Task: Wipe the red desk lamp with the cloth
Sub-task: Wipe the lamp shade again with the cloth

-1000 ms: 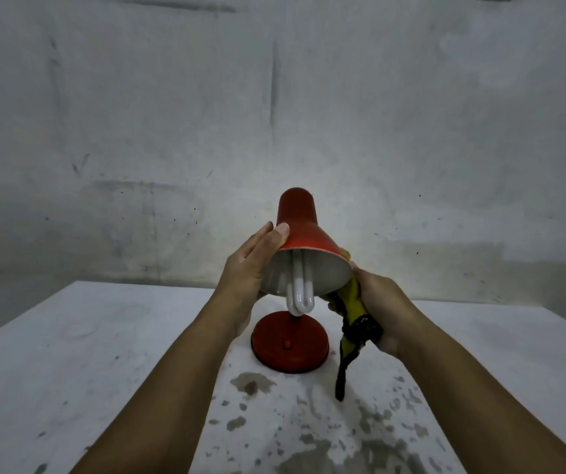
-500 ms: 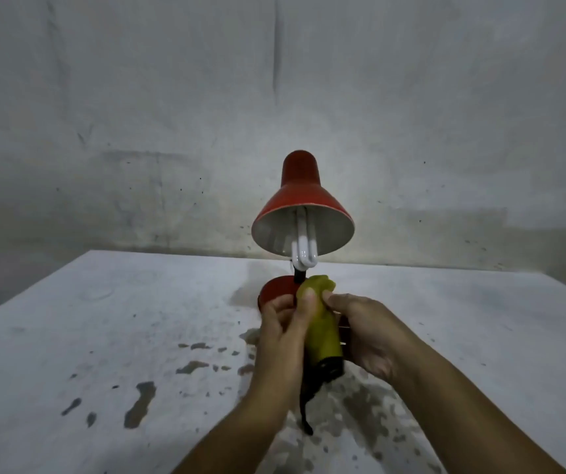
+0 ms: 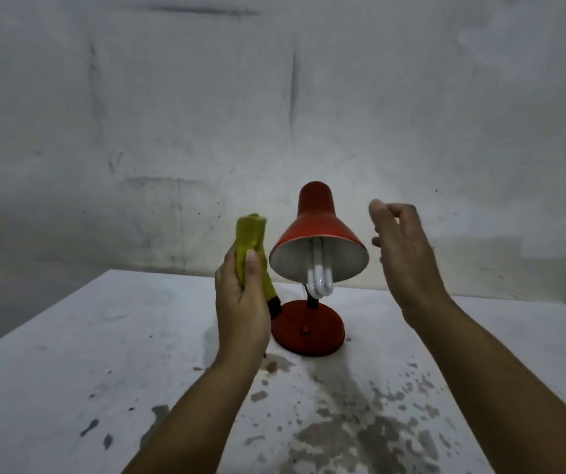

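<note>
The cloth [image 3: 252, 249] has passed from both hands to the left hand [image 3: 240, 299], which grips it left of the red desk lamp [image 3: 319, 244]. The right hand [image 3: 401, 249], now loosely open and empty, hovers beside the shade, probably to steady it for wiping.

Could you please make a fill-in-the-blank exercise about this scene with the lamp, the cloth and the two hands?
1. The left hand grips a rolled ____ cloth.
2. The right hand holds ____.
3. The round base of the red desk lamp stands on the ____ table.
4. Under the shade hangs a white ____.

Missing words: yellow; nothing; white; bulb
</note>
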